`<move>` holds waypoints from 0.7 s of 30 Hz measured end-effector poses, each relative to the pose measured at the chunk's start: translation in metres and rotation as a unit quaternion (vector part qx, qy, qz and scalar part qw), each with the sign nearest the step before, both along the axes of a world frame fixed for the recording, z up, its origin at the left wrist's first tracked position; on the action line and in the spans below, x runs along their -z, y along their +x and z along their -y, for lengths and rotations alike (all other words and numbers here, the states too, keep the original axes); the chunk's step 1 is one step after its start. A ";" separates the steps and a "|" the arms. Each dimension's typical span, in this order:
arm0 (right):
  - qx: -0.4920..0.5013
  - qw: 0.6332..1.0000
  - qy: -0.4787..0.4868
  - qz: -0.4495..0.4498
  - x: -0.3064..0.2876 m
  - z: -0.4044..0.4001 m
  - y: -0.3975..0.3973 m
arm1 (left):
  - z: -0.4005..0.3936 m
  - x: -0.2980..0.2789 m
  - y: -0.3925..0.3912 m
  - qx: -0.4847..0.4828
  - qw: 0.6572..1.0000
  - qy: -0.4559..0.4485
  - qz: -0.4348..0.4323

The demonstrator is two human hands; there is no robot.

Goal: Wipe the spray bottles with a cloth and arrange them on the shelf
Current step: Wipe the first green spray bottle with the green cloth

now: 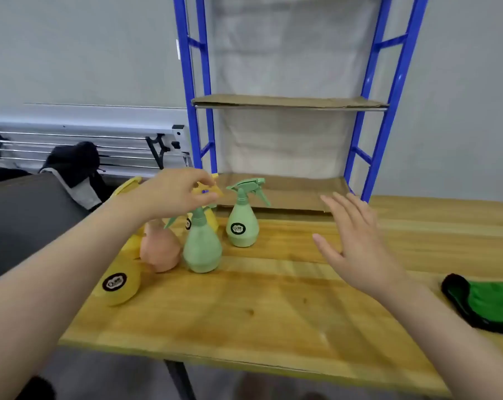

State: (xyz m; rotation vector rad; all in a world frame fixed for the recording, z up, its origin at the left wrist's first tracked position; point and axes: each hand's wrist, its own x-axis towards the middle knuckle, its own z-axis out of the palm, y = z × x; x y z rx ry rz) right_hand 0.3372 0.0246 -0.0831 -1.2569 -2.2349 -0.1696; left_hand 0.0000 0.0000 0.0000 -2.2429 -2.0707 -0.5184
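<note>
Several spray bottles stand at the left of the wooden table point(273, 313): a green bottle point(243, 226) nearest the shelf, a second green bottle point(202, 252), a peach bottle point(160, 252), and a yellow bottle point(119, 284) at the front left. My left hand point(175, 194) pinches the yellow spray head of another yellow bottle point(211, 216), which is mostly hidden behind the second green one. My right hand point(357, 243) hovers open above the table, right of the bottles, holding nothing. A green and black cloth point(486, 301) lies at the table's right edge.
A blue metal shelf point(188, 82) stands at the back, with a cardboard-lined lower board point(296, 192) at table height and an upper board point(287, 101). A grey surface with dark clothing point(74, 163) and a metal rack lie to the left.
</note>
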 end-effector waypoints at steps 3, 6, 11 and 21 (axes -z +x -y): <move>0.005 1.000 -0.021 0.006 0.012 0.010 0.004 | 0.007 0.014 -0.004 -0.039 0.994 -0.017 -0.097; 0.017 0.998 -0.056 0.011 0.026 0.019 0.013 | 0.010 0.023 -0.003 -0.042 0.988 -0.012 -0.150; 0.049 0.993 -0.107 0.004 0.037 0.030 0.037 | 0.009 0.025 0.004 -0.057 0.984 0.015 -0.168; 0.200 0.969 -0.146 0.019 0.047 0.024 0.128 | 0.002 0.024 0.035 0.015 0.996 0.035 -0.084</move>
